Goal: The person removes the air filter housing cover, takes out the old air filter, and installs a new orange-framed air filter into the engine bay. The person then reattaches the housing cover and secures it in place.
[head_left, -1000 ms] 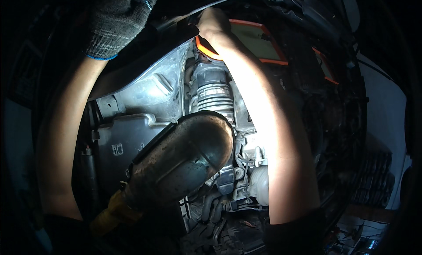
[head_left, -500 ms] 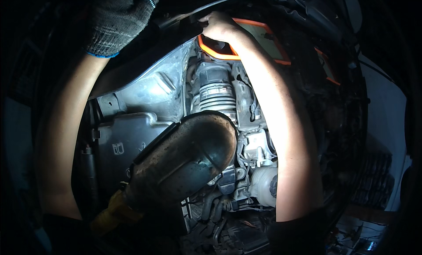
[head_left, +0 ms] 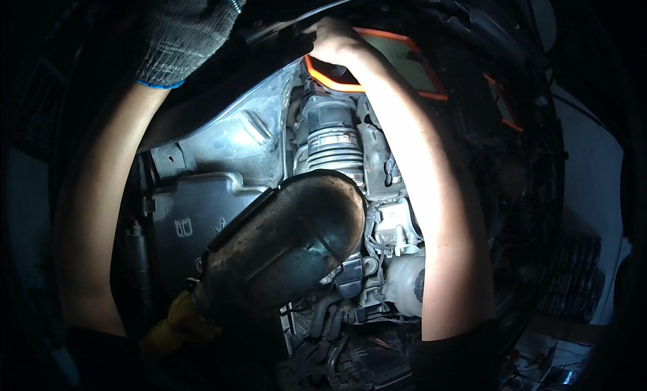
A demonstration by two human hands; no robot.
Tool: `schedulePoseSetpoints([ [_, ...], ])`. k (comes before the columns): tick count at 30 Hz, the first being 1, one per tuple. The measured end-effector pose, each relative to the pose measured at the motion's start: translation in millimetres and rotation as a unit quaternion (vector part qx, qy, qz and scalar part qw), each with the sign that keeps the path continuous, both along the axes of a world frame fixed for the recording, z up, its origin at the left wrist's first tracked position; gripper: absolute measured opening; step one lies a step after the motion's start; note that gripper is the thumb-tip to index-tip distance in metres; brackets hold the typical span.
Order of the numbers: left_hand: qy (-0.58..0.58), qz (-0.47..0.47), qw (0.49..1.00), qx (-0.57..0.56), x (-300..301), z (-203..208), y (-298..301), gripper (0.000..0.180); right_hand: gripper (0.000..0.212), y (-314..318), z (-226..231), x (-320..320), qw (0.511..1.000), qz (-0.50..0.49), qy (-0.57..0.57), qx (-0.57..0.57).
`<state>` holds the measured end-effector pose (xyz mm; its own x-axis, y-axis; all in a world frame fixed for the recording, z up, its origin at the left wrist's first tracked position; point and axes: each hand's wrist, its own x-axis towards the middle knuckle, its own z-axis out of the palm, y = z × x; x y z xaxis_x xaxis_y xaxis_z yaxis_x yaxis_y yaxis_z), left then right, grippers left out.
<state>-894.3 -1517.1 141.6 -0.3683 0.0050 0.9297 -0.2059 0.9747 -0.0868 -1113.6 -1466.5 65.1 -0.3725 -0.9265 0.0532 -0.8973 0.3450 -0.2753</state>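
Small pale markings on dark engine-bay parts; no wording legible.
The smooth, dark grey moulded plastic panel (head_left: 192, 256) bears a pale, outlined, book-like pictogram (head_left: 183, 228) and, to its right, a smaller arrow-like mark (head_left: 220, 224), too faint to make out fully. A small whitish label (head_left: 344, 139) sits on the ribbed black cylindrical duct (head_left: 331, 153), its print unreadable.

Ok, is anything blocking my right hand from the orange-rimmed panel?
Nothing visible stands between your right hand and the orange-rimmed panel: the hand overlaps its upper left part in this view. Whether they touch, I can't tell.
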Motion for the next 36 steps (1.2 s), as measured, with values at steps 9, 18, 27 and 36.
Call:
schedulePoseSetpoints([
  [9,0.004,0.007,0.998,0.058,-5.6,-6.3,2.1,0.036,0.042,28.3,-19.2,-13.7,0.958,0.107,0.191,-0.186],
  [18,-0.018,-0.004,0.999,0.032,5.8,4.6,3.3,0.034,0.024,22.6,-13.1,34.7,0.985,-0.018,0.165,-0.048],
  [27,-0.010,0.001,1.000,0.014,1.3,-7.0,-2.6,0.037,0.034,25.0,-29.1,17.4,0.961,-0.048,0.222,-0.160],
  [36,-0.115,-0.064,0.990,0.045,30.6,-30.4,-63.2,0.045,0.055,35.5,-4.3,25.3,0.993,-0.003,0.075,-0.094],
])
